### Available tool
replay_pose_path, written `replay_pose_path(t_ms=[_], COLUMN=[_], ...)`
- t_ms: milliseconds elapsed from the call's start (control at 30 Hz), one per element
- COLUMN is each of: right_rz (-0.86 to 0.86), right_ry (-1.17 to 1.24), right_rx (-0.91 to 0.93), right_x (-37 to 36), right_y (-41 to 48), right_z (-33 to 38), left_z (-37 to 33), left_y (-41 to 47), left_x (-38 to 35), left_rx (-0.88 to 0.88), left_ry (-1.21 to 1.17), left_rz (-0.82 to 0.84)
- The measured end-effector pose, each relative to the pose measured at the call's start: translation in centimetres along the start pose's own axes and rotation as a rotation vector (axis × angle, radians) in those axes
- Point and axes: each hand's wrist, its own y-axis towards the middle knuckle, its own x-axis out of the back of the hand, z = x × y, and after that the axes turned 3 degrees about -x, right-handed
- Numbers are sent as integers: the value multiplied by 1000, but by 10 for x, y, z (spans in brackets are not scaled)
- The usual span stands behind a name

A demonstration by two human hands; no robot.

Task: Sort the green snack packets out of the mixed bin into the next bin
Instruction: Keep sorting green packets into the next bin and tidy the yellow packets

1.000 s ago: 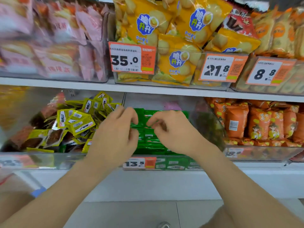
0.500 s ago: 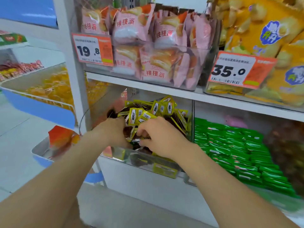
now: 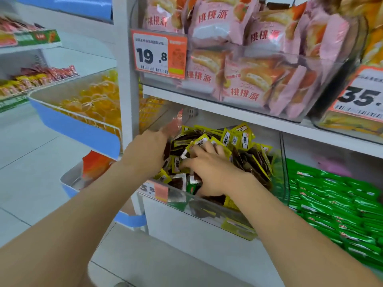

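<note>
The green snack packets (image 3: 331,208) were narrow, glossy and bright green, each with a small red mark and pale print, and they lay in flat overlapping rows filling the next bin (image 3: 287,189) on the lower shelf, to the right. One stray green packet (image 3: 192,187) of the same colour, with a red mark on it, sat low in the mixed bin (image 3: 209,214), close to the clear front wall and just below the thumb of the right hand (image 3: 209,170). Around it the mixed bin was heaped with yellow-green packets (image 3: 238,137) and dark brown ones, piled above the rim at the back.

The right hand lay palm down on the heap with its fingers (image 3: 207,147) spread and fairly straight, their tips pushed in under a yellow-green packet and the thumb stretched out to the left; it gripped nothing that could be seen. The left hand (image 3: 149,150) was at the left side of the same bin, back of the hand to the camera, one blurred finger pointing up and to the right against the packets. Its other fingers were hidden, so whether it held anything could not be told.

On the shelf above stood a clear bin of pink packets (image 3: 238,59) with a 19.8 price tag (image 3: 159,54)
</note>
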Motion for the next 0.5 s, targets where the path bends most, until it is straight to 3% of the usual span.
replay_pose_path(t_ms=[167, 267, 333, 500], right_rz=[-130, -194, -281, -386], right_ry=[33, 29, 35, 85], right_rx=[76, 57, -2, -127], right_x=[-7, -9, -10, -7], right_y=[-3, -3, -2, -3], right_z=[-1, -3, -8, -13], left_z=[2, 3, 1, 2], left_y=[0, -2, -6, -4], left_x=[4, 5, 4, 4], left_rx=[-48, -59, -102, -103], left_ry=[-137, -352, -376, -477], left_rz=[-44, 193, 361, 392])
